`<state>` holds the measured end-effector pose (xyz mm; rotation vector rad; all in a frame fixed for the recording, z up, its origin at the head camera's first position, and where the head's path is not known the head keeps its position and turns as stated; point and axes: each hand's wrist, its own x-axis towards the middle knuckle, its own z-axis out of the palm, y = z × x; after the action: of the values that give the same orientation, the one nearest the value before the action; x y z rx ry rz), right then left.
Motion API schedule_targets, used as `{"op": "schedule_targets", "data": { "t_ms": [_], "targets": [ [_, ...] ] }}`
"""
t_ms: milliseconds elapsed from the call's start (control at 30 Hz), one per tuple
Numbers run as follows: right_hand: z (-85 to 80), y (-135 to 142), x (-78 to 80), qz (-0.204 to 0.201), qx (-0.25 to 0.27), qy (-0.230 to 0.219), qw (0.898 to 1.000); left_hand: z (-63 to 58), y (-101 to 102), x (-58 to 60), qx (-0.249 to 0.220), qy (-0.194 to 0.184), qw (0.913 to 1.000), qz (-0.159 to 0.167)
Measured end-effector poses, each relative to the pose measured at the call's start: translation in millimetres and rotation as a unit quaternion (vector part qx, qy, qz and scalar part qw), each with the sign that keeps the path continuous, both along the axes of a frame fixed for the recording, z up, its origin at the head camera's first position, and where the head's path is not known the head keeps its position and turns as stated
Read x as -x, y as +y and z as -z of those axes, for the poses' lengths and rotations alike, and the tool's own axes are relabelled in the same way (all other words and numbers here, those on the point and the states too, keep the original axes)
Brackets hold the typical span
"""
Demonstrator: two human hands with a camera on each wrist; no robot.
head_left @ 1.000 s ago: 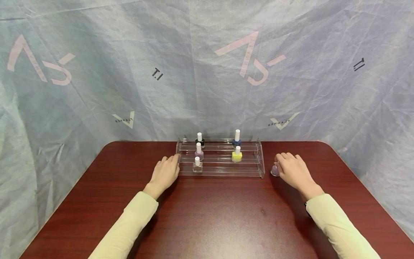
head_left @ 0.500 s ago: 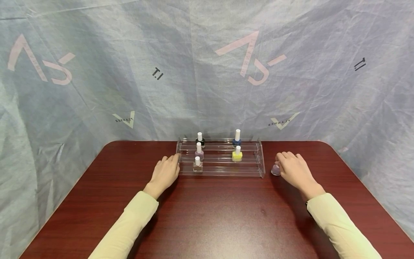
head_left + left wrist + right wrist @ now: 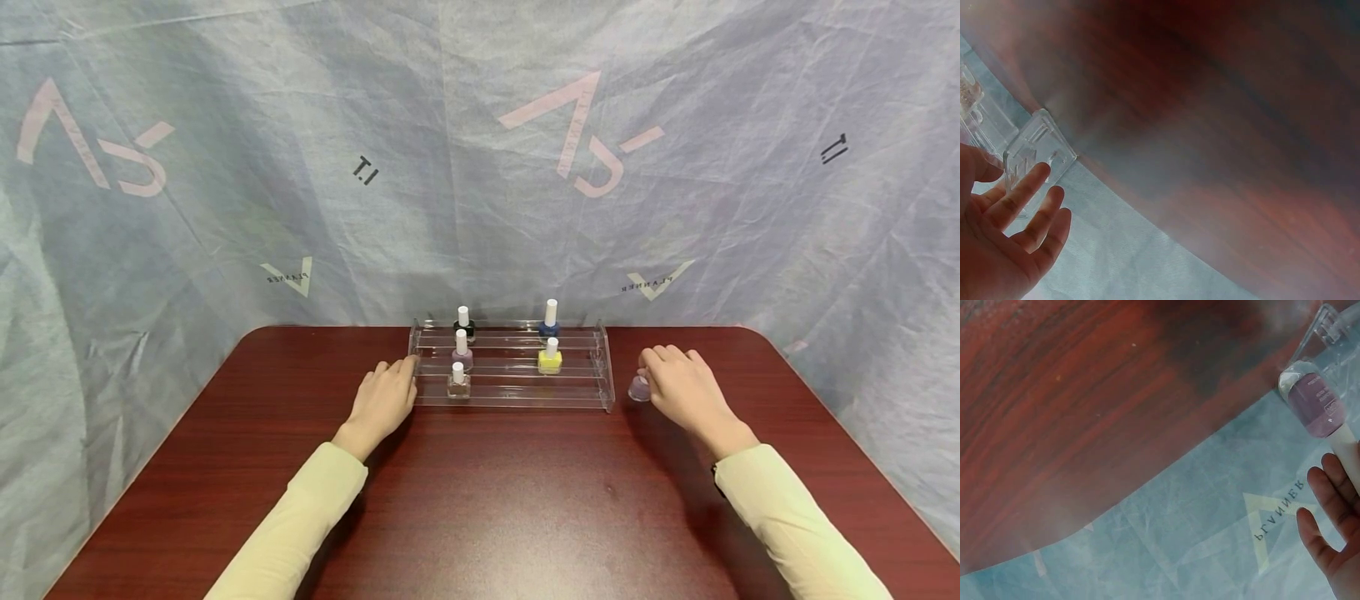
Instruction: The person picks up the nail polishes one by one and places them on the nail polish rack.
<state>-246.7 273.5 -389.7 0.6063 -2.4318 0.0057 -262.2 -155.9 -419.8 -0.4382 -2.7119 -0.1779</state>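
My right hand [image 3: 686, 392] pinches the white cap [image 3: 1346, 453] of a purple nail polish bottle [image 3: 1317, 405], to the right of a clear tiered rack [image 3: 510, 402]. Its fingers cover the cap in the head view, where only the purple glass shows. Whether the bottle touches the table is hard to tell. At the rack's left end, my left hand [image 3: 384, 400] holds the side panel [image 3: 1038, 147] between thumb and index finger, the other fingers loose. On the rack stand black [image 3: 464, 327], blue [image 3: 550, 330], purple [image 3: 462, 359], yellow [image 3: 550, 361] and clear-brownish [image 3: 459, 386] polish bottles with white caps.
The rack stands near the back edge of a dark red wooden table [image 3: 495, 500]. Grey printed fabric [image 3: 442, 167] hangs behind the table and along both sides.
The purple bottle and my right hand have risen very slightly in the head view. My left hand and the rack have stayed in place.
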Motion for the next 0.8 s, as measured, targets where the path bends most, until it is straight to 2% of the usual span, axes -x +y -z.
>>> {"op": "schedule_targets", "data": {
  "t_ms": [233,800],
  "targets": [
    [-8.1,-5.2,-1.5,-0.013,-0.001,0.022,1.000,0.4,0.1,0.8,0.002,0.002,1.0000,0.000],
    [-26.4,-21.6,-4.4,-0.033,-0.007,0.038,0.999,1.2,-0.2,1.2,0.005,0.009,0.9999,0.001]
  ]
}}
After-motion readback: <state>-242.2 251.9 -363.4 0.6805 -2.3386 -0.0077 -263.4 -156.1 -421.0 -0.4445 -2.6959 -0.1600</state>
